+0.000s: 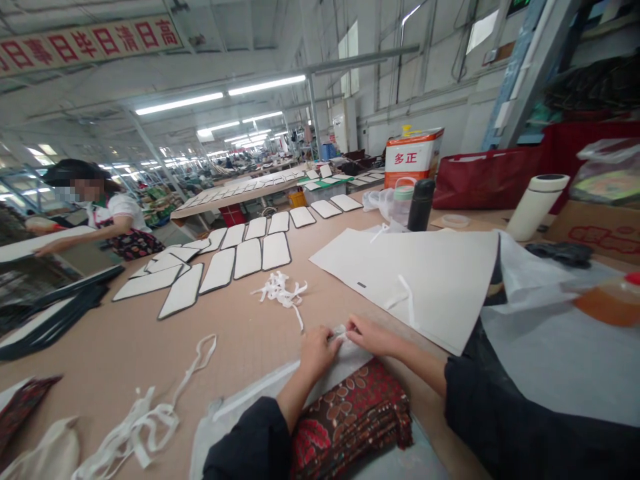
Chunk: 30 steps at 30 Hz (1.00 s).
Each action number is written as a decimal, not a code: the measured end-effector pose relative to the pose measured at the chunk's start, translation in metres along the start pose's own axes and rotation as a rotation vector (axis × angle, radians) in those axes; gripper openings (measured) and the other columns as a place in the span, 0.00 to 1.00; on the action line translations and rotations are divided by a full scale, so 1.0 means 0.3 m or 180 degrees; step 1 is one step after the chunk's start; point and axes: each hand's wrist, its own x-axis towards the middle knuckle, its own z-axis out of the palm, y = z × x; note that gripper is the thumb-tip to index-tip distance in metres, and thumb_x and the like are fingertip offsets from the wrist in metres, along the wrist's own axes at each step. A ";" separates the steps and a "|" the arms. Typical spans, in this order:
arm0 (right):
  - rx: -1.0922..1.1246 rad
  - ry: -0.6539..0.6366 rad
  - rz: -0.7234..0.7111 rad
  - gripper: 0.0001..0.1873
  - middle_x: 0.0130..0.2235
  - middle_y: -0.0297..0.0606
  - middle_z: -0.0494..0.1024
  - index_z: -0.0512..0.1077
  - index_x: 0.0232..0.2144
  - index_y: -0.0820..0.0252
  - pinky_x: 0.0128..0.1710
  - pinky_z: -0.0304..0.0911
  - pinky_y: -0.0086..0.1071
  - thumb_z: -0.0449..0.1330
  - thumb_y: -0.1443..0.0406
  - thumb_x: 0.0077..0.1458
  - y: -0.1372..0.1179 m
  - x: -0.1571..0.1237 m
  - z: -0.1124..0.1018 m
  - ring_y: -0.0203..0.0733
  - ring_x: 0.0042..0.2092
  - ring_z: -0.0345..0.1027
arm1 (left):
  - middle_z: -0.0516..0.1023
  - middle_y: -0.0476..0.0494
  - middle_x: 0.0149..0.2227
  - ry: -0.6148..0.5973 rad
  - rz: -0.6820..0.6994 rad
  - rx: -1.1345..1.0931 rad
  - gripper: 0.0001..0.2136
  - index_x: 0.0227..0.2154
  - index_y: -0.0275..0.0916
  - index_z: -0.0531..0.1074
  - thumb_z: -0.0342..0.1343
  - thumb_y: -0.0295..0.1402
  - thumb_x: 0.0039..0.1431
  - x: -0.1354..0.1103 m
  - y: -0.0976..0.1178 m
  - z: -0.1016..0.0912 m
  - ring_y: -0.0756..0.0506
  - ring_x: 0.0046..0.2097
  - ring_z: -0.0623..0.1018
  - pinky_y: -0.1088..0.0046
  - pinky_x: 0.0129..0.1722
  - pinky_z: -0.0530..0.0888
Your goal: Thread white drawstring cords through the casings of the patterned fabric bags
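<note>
A translucent white sheet (347, 360) is pinched by the left hand (317, 351) and right hand (371, 335), held close together. Patterned fabric (350, 415) is stacked on their near side.

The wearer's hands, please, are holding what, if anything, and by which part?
The left hand and right hand hold the translucent white plastic sheet by its far end.

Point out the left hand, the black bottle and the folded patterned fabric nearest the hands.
Left hand (317, 350): head view, on the back of the hand.
Black bottle (421, 207): head view, on the middle of its side.
Patterned fabric (350, 410): head view, on its printed upper face.
</note>
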 end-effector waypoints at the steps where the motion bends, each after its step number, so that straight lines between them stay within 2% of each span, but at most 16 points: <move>1: 0.0271 -0.0005 0.0020 0.10 0.31 0.34 0.70 0.62 0.37 0.61 0.31 0.56 0.26 0.54 0.68 0.49 0.008 0.016 0.005 0.35 0.32 0.63 | 0.74 0.45 0.33 -0.0052 -0.0119 -0.0083 0.12 0.33 0.38 0.72 0.50 0.41 0.55 0.008 0.003 0.005 0.46 0.38 0.71 0.73 0.36 0.63; 5: 0.0681 -0.0051 0.0099 0.19 0.26 0.27 0.65 0.61 0.39 0.61 0.29 0.55 0.25 0.54 0.76 0.41 0.046 0.085 0.043 0.33 0.30 0.60 | 0.75 0.45 0.34 -0.0182 -0.0470 -0.0384 0.10 0.35 0.38 0.72 0.52 0.37 0.54 0.033 -0.002 0.041 0.47 0.37 0.72 0.75 0.34 0.63; 8: 0.0539 0.0036 0.0084 0.21 0.25 0.27 0.65 0.62 0.40 0.59 0.30 0.56 0.25 0.53 0.78 0.41 0.065 0.099 0.073 0.33 0.29 0.60 | 0.74 0.46 0.36 -0.0063 -0.0363 -0.0307 0.09 0.36 0.40 0.73 0.52 0.35 0.55 0.029 -0.007 0.062 0.47 0.39 0.71 0.75 0.37 0.63; 10: 0.0185 0.0269 -0.0079 0.18 0.30 0.31 0.67 0.62 0.39 0.60 0.35 0.57 0.27 0.54 0.76 0.43 0.066 0.088 0.084 0.35 0.34 0.61 | 0.73 0.46 0.36 0.0019 -0.0179 -0.0119 0.09 0.36 0.41 0.73 0.50 0.34 0.56 0.018 -0.002 0.065 0.47 0.39 0.71 0.75 0.38 0.63; 13: -0.0600 0.0488 -0.0372 0.09 0.38 0.39 0.68 0.65 0.35 0.61 0.43 0.56 0.32 0.55 0.72 0.48 0.052 0.067 0.082 0.40 0.42 0.60 | 0.72 0.45 0.35 0.0063 0.0055 0.0323 0.09 0.36 0.41 0.73 0.49 0.33 0.58 0.001 0.018 0.056 0.47 0.39 0.70 0.73 0.38 0.63; 15: -0.0945 0.0381 -0.0381 0.04 0.38 0.42 0.69 0.67 0.31 0.62 0.44 0.55 0.33 0.54 0.70 0.51 0.039 0.065 0.071 0.42 0.44 0.60 | 0.71 0.45 0.35 0.0055 0.0192 0.0645 0.08 0.36 0.40 0.72 0.48 0.32 0.58 -0.005 0.030 0.050 0.46 0.40 0.69 0.72 0.39 0.63; 22: -0.0873 -0.0366 0.0294 0.12 0.32 0.40 0.76 0.72 0.28 0.62 0.30 0.55 0.27 0.51 0.62 0.53 0.007 0.128 0.024 0.38 0.33 0.66 | 0.69 0.44 0.35 0.0106 0.0697 0.1215 0.09 0.35 0.37 0.70 0.44 0.28 0.61 -0.008 0.028 0.069 0.45 0.39 0.68 0.70 0.39 0.65; 30: -0.1097 -0.0589 0.0352 0.09 0.30 0.42 0.77 0.73 0.27 0.64 0.26 0.53 0.26 0.54 0.67 0.47 -0.006 0.167 0.017 0.39 0.31 0.67 | 0.68 0.43 0.37 0.0086 0.0887 0.1442 0.09 0.40 0.37 0.67 0.45 0.26 0.60 -0.014 0.016 0.075 0.45 0.39 0.67 0.69 0.38 0.67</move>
